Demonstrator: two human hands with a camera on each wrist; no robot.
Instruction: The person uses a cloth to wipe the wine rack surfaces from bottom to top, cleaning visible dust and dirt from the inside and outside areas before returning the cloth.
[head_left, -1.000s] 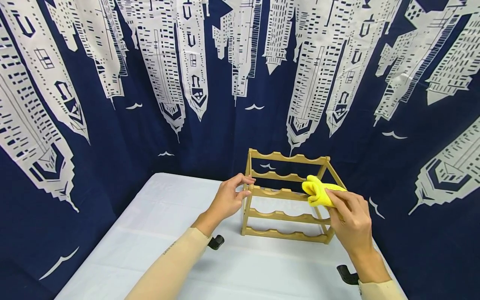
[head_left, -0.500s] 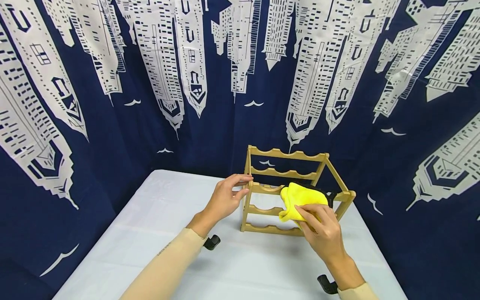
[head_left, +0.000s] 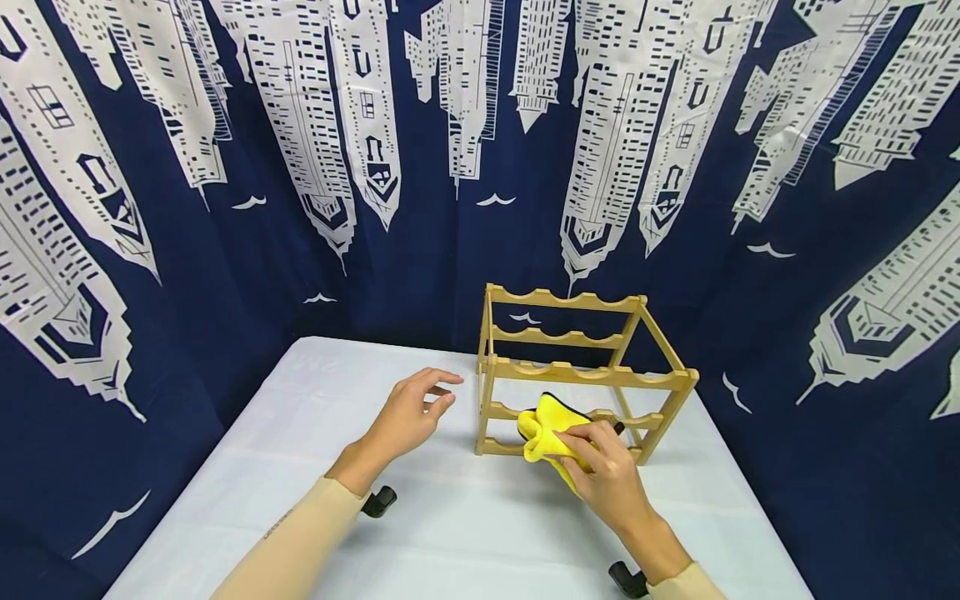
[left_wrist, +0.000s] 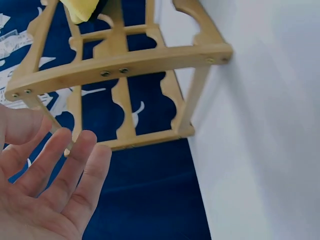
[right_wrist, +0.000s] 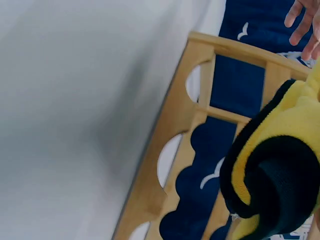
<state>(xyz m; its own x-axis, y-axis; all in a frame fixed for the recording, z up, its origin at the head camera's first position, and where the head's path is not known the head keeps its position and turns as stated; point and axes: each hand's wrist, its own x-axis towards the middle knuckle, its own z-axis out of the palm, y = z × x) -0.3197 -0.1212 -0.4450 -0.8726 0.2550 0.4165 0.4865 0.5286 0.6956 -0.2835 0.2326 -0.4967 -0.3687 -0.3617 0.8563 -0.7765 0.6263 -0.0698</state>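
A wooden wine rack with scalloped rails stands upright toward the back right of the table. My right hand pinches a yellow microfibre cloth with a black edge. In the head view the cloth overlaps the rack's lower front rails. The right wrist view shows the cloth's bunched, dark-edged fold close by the rail. Just left of the rack, my left hand hovers with relaxed, parted fingers, holding nothing. From the left wrist view, its fingers lie beside the rack's side frame.
A white sheet covers the table. Behind it hangs a navy curtain printed with white upside-down buildings and birds. A black fitting shows under the left wrist and another black fitting under the right.
My right hand has carried the cloth left and down from the rack's upper right front to its lower rails. My left hand has come away from the rack's left post, moving left.
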